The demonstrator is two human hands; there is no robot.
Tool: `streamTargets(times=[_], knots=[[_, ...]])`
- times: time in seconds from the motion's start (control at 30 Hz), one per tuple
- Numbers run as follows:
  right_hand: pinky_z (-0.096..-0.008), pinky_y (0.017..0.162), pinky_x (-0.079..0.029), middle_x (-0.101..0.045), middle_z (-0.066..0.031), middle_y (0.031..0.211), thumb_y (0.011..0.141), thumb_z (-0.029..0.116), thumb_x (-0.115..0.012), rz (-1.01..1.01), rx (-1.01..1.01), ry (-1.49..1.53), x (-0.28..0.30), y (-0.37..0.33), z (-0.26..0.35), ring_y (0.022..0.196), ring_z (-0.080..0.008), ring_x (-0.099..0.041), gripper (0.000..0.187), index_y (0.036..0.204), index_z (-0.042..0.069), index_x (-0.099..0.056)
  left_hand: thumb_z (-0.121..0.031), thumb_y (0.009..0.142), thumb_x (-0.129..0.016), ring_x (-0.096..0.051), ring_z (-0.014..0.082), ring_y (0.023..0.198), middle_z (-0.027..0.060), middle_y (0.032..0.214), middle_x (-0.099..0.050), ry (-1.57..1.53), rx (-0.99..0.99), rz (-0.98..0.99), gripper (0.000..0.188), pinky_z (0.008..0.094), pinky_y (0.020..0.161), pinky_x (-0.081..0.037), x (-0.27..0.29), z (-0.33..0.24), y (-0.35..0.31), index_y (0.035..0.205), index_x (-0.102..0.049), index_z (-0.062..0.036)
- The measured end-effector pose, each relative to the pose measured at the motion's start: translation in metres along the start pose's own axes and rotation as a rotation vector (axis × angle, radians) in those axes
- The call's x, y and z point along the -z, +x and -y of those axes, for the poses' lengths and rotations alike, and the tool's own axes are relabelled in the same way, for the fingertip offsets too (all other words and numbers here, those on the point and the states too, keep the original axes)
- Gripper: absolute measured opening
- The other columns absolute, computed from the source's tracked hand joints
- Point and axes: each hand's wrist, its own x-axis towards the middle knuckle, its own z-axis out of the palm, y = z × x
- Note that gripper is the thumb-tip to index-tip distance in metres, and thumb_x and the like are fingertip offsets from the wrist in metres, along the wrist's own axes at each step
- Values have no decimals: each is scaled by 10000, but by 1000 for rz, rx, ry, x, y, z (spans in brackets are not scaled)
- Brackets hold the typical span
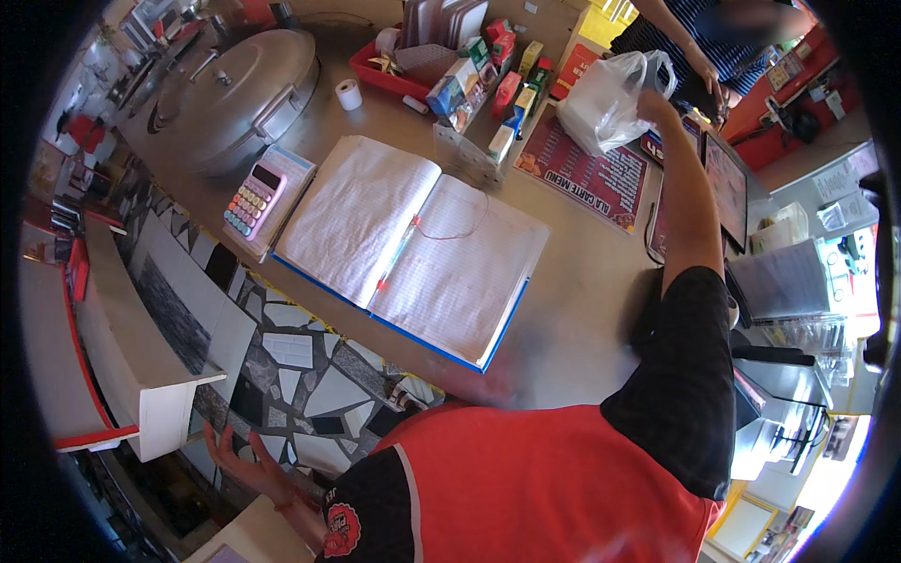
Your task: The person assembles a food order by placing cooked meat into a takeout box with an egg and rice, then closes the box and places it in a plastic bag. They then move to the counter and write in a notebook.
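My right arm reaches far out over the counter. At its end my right hand [660, 107] is closed at the top of a white plastic carrier bag [599, 111], which bulges with contents I cannot make out. Across the counter, a person in a striped top has a hand [706, 73] close to the bag's far side. Down at my left side, my left hand [246, 462] is raised with fingers spread, holding nothing. Between my arms lies an open ruled notebook [455, 258] with a blue cover and a thin reddish string across its pages.
A pink calculator [254, 201] lies left of the notebook. Behind it stand a large metal pot with a lid [246, 89], a paper roll [348, 94], a red tray [373, 72] and a rack of small boxes [466, 150]. Printed menu sheets [582, 178] cover the counter's far right.
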Motion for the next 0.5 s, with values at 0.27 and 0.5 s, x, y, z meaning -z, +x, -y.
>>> streamTargets(times=[0.27, 0.5], knots=[[-341, 422, -452, -630, -78, 670, 725, 124, -725, -179, -154, 186, -35, 14, -18, 479, -176, -558, 247, 940, 20, -662, -189, 937, -584, -354, 341, 1321, 172, 1432, -371, 44, -12, 65, 292, 450, 1029, -367, -13, -4, 4, 1117, -512, 28], [-281, 424, -468, -637, -49, 697, 795, 185, -734, -175, -5, 870, -65, 2, -49, 477, -129, -555, 244, 942, 5, -660, -162, 931, -587, -382, 348, 1302, 176, 1429, -365, -94, -1, 53, 282, 441, 1011, -396, -21, -9, 10, 1117, -507, 35]])
